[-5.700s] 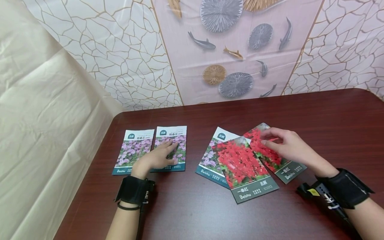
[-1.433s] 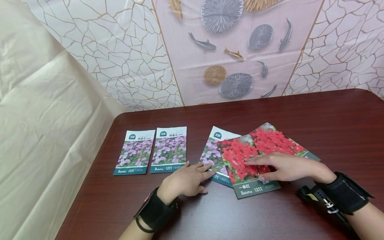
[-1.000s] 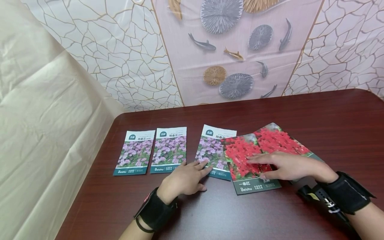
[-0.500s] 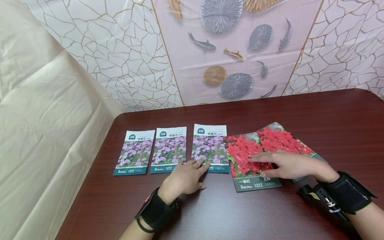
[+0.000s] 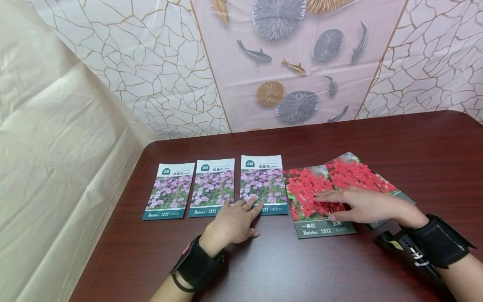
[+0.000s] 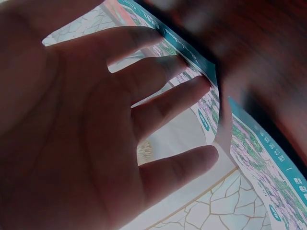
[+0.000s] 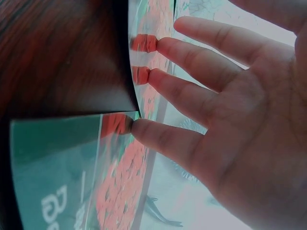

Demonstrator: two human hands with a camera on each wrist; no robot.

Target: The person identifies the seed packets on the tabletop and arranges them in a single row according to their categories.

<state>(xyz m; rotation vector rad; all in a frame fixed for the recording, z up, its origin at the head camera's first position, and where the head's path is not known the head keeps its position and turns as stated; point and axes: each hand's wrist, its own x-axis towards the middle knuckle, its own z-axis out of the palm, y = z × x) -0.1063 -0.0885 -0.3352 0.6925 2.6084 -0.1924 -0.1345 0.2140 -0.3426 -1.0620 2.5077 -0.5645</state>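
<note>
In the head view, my left hand (image 5: 232,223) rests its straight fingertips on the lower band of a purple-flower seed packet (image 5: 263,180), which lies nearly straight. The left wrist view shows these fingers (image 6: 168,110) spread, with some tips on the packet. My right hand (image 5: 364,205) lies over a red-flower seed packet (image 5: 305,191), its fingers extended and touching it. A second red-flower packet (image 5: 354,172) lies tilted behind, partly hidden by that hand. In the right wrist view, several fingertips (image 7: 158,76) press on the glossy red packets.
Two more purple-flower packets, the far left one (image 5: 170,191) and its neighbour (image 5: 213,188), lie side by side left of the touched one. All lie on a dark red-brown table (image 5: 256,268). A patterned cloth (image 5: 170,63) hangs behind, and a cream cloth (image 5: 71,138) on the left.
The left hand has moved from the second purple packet to the third. That packet has slid left from under the red one and straightened. The front red packet has turned straighter; the rear one shifted right.
</note>
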